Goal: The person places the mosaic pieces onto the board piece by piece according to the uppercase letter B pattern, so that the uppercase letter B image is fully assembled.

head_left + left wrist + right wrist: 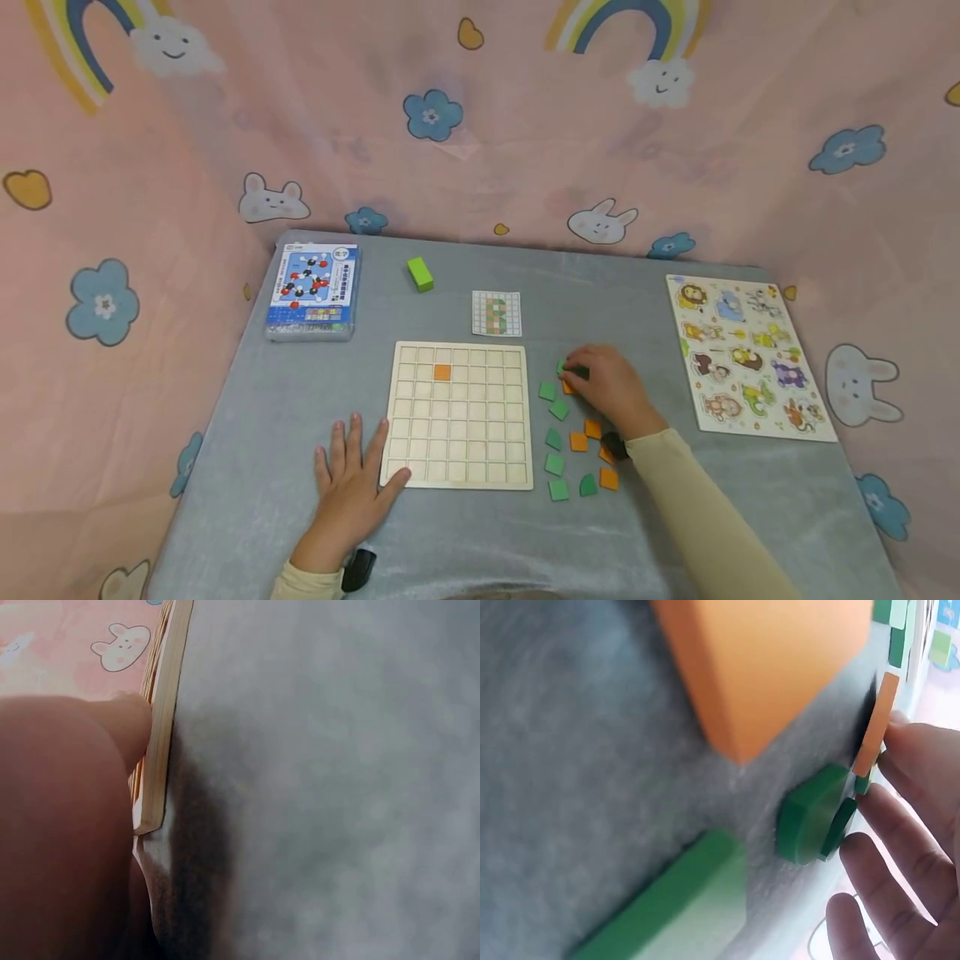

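A pale wooden grid board point(463, 477) lies on the table, with one orange square tile point(442, 372) in an upper cell. My left hand point(348, 496) rests flat with fingers spread beside the board's left edge, its thumb on the lower left corner; the left wrist view shows that thumb against the board's side. Right of the board, my right hand point(611, 387) pinches a small green tile point(561, 367) at its fingertips. An orange tile point(877, 724) lies by the thumb. Loose green tiles point(554, 464) and orange tiles point(578, 442) lie below that hand.
A small pattern card point(497, 314) lies behind the board, with a bright green block point(420, 274) to its left. At the back left sits a boxed molecule set point(311, 287). An animal puzzle board point(750, 358) lies at the right. Printed pink curtains point(495, 167) hang around the table.
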